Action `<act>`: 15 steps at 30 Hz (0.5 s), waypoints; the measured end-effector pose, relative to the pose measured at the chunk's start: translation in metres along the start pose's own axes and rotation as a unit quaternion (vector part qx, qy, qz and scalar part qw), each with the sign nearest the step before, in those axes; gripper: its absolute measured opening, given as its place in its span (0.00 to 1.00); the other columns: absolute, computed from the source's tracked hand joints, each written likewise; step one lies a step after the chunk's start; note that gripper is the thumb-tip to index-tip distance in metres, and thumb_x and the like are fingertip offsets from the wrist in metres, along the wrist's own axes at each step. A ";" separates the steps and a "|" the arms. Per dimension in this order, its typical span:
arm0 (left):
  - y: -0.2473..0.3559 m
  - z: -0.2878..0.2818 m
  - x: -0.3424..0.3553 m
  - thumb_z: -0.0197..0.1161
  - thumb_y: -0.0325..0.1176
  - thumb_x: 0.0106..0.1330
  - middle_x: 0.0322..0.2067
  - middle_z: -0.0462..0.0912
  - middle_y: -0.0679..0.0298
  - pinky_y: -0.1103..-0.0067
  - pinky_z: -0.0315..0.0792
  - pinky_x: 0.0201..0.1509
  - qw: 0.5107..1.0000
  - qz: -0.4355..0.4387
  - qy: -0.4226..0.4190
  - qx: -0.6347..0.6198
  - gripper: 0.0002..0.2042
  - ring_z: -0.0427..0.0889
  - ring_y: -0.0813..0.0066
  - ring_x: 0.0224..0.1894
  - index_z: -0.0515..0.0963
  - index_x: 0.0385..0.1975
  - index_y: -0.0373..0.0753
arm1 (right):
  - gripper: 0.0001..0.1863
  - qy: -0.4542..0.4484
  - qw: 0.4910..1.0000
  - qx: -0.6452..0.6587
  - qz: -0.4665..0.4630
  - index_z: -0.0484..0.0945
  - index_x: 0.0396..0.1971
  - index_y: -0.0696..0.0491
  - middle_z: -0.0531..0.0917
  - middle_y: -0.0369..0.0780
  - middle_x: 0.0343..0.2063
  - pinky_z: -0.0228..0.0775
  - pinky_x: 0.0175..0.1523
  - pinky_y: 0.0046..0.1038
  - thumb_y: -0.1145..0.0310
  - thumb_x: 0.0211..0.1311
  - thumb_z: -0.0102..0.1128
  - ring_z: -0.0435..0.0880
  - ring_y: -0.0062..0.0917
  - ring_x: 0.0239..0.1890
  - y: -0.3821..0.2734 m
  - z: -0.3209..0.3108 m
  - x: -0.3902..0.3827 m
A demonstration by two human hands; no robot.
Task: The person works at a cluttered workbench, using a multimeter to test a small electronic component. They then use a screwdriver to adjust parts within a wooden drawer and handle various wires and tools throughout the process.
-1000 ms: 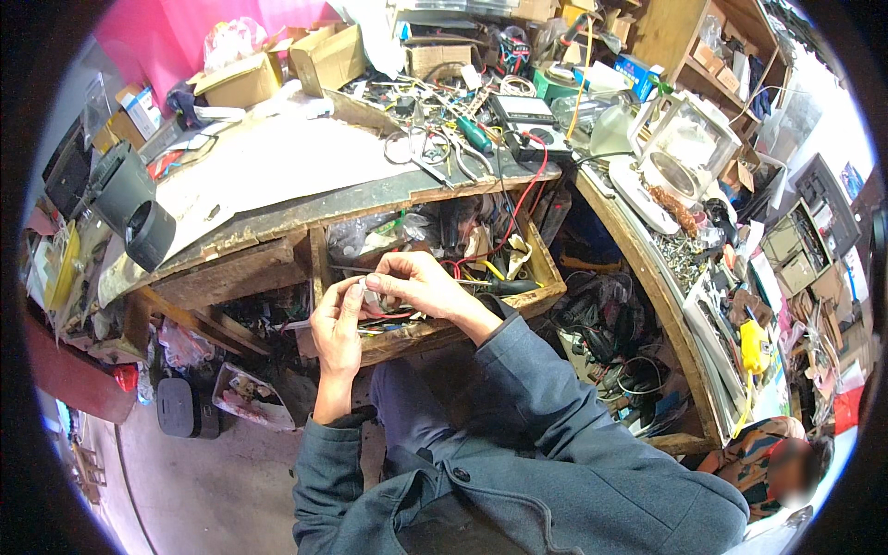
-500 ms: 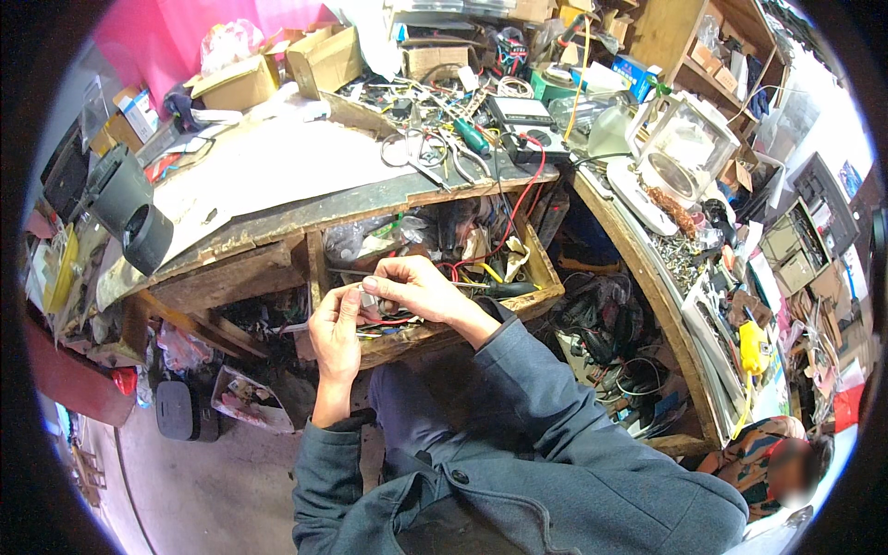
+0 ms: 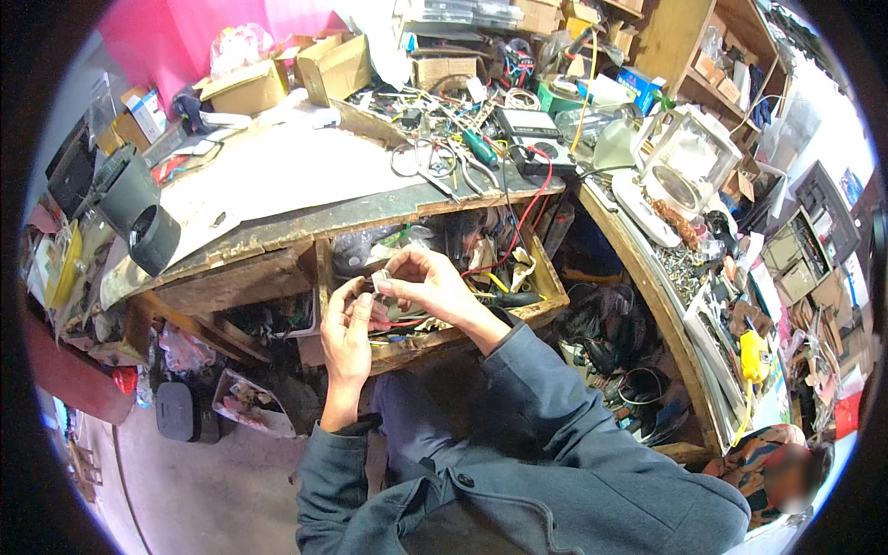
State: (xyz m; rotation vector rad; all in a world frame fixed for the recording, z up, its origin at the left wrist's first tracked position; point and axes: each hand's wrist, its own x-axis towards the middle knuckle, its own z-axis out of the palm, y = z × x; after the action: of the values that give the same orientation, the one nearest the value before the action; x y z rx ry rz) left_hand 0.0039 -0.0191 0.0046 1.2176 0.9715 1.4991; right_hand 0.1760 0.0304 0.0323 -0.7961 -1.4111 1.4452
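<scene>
My right hand (image 3: 427, 289) pinches a small white piece (image 3: 380, 281) between thumb and fingertips; it is too small to tell its kind. Just left of it, my left hand (image 3: 347, 335) is raised with thumb and fingers curled toward each other. Whatever its fingertips hold, if anything, I cannot make out. Both hands are over a pulled-out wooden drawer (image 3: 553, 301) full of clear plastic bags, red wire and loose parts. A black tool handle (image 3: 520, 299) lies at the drawer's right end.
On the bench beyond lie pliers (image 3: 478, 171), a green-handled screwdriver (image 3: 479, 146) and a meter (image 3: 532, 139) with a red lead (image 3: 535, 199) running down into the drawer. White paper (image 3: 305, 176) covers the left side. A cluttered side bench (image 3: 647, 268) curves down the right, near another person (image 3: 768, 467).
The fingertips were together; now my right hand has drawn slightly up and apart from my left, and the white piece shows in it. The view has shifted slightly.
</scene>
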 end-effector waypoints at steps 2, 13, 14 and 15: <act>-0.001 -0.001 0.001 0.59 0.37 0.75 0.33 0.83 0.63 0.79 0.80 0.38 0.999 -0.010 -0.016 0.045 0.16 0.82 0.78 0.33 0.76 0.55 0.33 | 0.13 -0.001 1.000 -0.019 0.010 0.77 0.39 0.54 0.84 0.34 0.30 0.73 0.31 0.18 0.69 0.60 0.72 0.80 0.13 0.28 -0.001 -0.010 0.001; 0.008 0.020 0.003 0.63 0.39 0.66 0.34 0.86 0.48 0.65 0.78 0.40 0.906 0.065 -0.122 0.399 0.13 0.86 0.51 0.36 0.83 0.41 0.36 | 0.15 0.054 0.960 -0.272 -0.038 0.79 0.47 0.58 0.85 0.36 0.34 0.76 0.36 0.21 0.70 0.62 0.69 0.81 0.15 0.33 -0.089 -0.083 0.063; 0.008 0.023 0.002 0.63 0.40 0.66 0.35 0.86 0.48 0.64 0.78 0.39 0.886 0.080 -0.126 0.439 0.13 0.86 0.51 0.36 0.83 0.41 0.36 | 0.15 0.057 0.948 -0.307 -0.064 0.80 0.47 0.58 0.85 0.36 0.34 0.75 0.37 0.21 0.69 0.62 0.70 0.81 0.15 0.32 -0.098 -0.092 0.072; 0.005 0.025 0.003 0.63 0.42 0.67 0.34 0.86 0.49 0.61 0.78 0.41 0.876 0.076 -0.133 0.456 0.13 0.85 0.49 0.38 0.83 0.40 0.39 | 0.15 0.068 0.925 -0.368 -0.068 0.81 0.45 0.57 0.86 0.37 0.33 0.75 0.37 0.21 0.69 0.61 0.70 0.81 0.15 0.32 -0.109 -0.101 0.082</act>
State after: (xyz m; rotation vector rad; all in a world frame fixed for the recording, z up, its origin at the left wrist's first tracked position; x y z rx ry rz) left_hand 0.0277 -0.0170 0.0145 2.1390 1.4781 0.9123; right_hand 0.2592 0.1336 0.1386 -1.1997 -1.8758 0.7087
